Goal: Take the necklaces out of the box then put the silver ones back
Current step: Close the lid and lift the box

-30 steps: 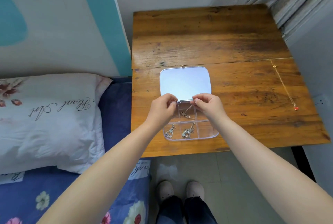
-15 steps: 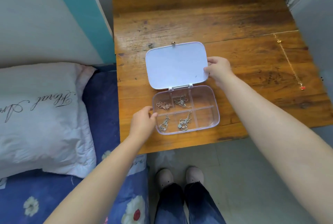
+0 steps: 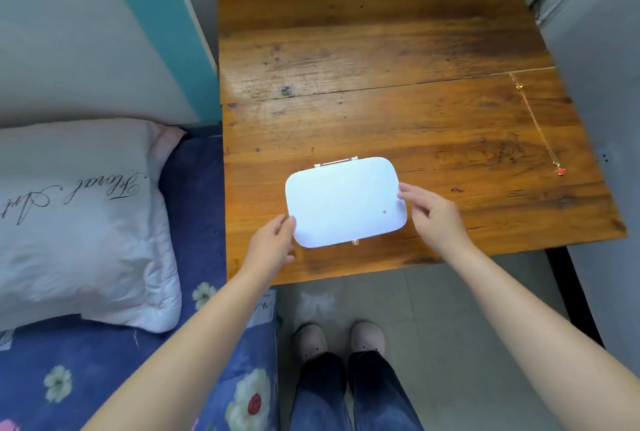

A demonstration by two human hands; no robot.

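The box [image 3: 346,202] lies near the front edge of the wooden table [image 3: 363,49] with its white lid down, clasp toward me and hinge at the far side. Its contents are hidden under the lid. My left hand [image 3: 273,247] holds the box's left edge. At the lid's right edge my right hand [image 3: 433,219] grips with its fingertips. A thin gold necklace [image 3: 536,125] with a red pendant [image 3: 560,171] lies stretched out along the table's right side, apart from both hands.
A bed with a blue flowered sheet [image 3: 194,188] and a white pillow [image 3: 79,216] stands left of the table. A grey wall closes the right side. My feet [image 3: 339,340] stand on the tiled floor below the table's front edge.
The lid was open, showing silver necklaces in the compartments; it has swung down over the box. My right hand came down with it and my left hand stayed at the left edge.
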